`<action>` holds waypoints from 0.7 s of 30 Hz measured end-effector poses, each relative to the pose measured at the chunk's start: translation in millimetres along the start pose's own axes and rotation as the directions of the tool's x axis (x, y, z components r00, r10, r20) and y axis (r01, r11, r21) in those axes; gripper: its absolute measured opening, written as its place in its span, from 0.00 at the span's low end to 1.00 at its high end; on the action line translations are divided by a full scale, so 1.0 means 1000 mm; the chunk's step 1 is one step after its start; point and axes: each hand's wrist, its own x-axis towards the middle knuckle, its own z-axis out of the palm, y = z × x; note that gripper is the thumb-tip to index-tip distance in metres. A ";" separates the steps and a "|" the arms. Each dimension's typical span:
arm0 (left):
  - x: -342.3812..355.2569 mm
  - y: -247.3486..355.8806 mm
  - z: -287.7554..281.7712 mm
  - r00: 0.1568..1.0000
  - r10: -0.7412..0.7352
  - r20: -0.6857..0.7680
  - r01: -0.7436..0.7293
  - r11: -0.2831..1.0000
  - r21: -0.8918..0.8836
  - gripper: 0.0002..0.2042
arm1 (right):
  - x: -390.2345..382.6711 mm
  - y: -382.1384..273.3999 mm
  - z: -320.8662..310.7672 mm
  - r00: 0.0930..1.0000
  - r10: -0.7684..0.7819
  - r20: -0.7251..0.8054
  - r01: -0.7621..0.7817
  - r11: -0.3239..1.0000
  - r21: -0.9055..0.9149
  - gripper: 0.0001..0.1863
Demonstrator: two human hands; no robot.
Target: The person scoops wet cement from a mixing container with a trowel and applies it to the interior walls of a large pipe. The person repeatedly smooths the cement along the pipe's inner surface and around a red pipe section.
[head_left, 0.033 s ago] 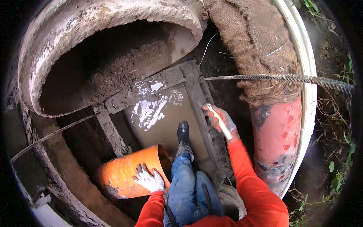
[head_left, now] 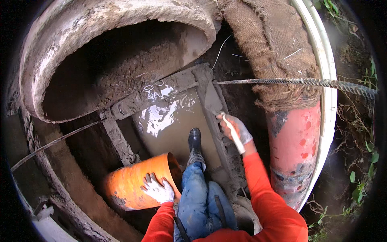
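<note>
Nearby, ribbed bar (head_left: pixel 346 85) and red pipe (head_left: pixel 294 141), with right fingers (head_left: pixel 225 127) around white handle (head_left: pixel 236 138), left fingers (head_left: pixel 150 181) spread on orange tube (head_left: pixel 131 183).

The left hand (head_left: pixel 158 190), in a white glove, lies with fingers spread on an orange pipe section (head_left: pixel 137 179) beside the person's blue jeans (head_left: pixel 195 201). The right hand (head_left: pixel 243 130), also gloved, grips a trowel (head_left: pixel 213 99) by its pale handle, the grey blade pointing away from the person along a muddy frame (head_left: pixel 201 78). A black rubber boot (head_left: pixel 194 139) stands in murky water (head_left: pixel 181 125) inside that frame. Beyond, at upper left, gapes a large concrete pipe (head_left: pixel 34 76). To the right, burlap (head_left: pixel 278 52) wraps a red pipe (head_left: pixel 294 137), with a ribbed steel bar (head_left: pixel 306 82) crossing over the burlap and a white curved rim (head_left: pixel 331 101) alongside.
</note>
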 end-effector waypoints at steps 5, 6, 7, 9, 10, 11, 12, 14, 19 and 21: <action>0.010 0.005 0.001 1.000 -0.004 0.008 0.004 1.000 -0.009 0.27 | -0.028 0.047 0.076 0.856 -0.308 -0.415 -0.026 0.777 -0.629 0.20; 0.009 0.005 0.001 1.000 -0.006 0.004 0.006 1.000 -0.013 0.27 | -0.023 0.051 0.069 0.821 -0.425 -0.381 -0.177 0.445 -0.878 0.24; 0.011 0.007 -0.002 1.000 -0.007 0.020 0.008 1.000 -0.021 0.27 | -0.019 0.062 0.051 0.768 -0.604 -0.212 -0.201 0.086 -0.976 0.26; 0.013 0.004 0.000 1.000 0.006 0.007 -0.006 1.000 -0.013 0.28 | -0.018 0.064 0.048 0.748 -0.663 -0.017 -0.279 -0.292 -0.915 0.28; 0.010 0.000 0.001 1.000 0.002 0.008 -0.002 1.000 -0.003 0.28 | -0.022 0.053 0.070 0.780 -0.623 -0.054 -0.309 -0.310 -0.899 0.28; 0.013 0.002 -0.007 0.998 -0.029 0.059 0.029 1.000 0.001 0.27 | -0.020 0.046 0.085 0.733 -0.669 -0.122 -0.286 -0.140 -0.948 0.27; 0.012 0.001 -0.009 0.999 -0.021 0.042 0.021 1.000 -0.008 0.27 | -0.009 0.043 0.069 0.743 -0.669 -0.036 -0.236 -0.211 -0.949 0.29; 0.011 -0.002 -0.006 1.000 -0.020 -0.006 0.019 1.000 -0.023 0.27 | 0.023 0.033 0.063 0.783 -0.622 0.020 -0.217 -0.302 -0.928 0.27; 0.015 -0.001 0.005 0.990 0.073 -0.118 -0.084 0.993 -0.086 0.27 | 0.150 -0.014 -0.011 0.778 -0.628 0.012 -0.358 -0.459 -0.813 0.22; 0.019 0.004 0.006 0.996 0.066 -0.059 -0.071 0.993 -0.091 0.27 | 0.172 -0.036 -0.015 0.838 -0.533 -0.114 -0.423 -0.503 -0.754 0.23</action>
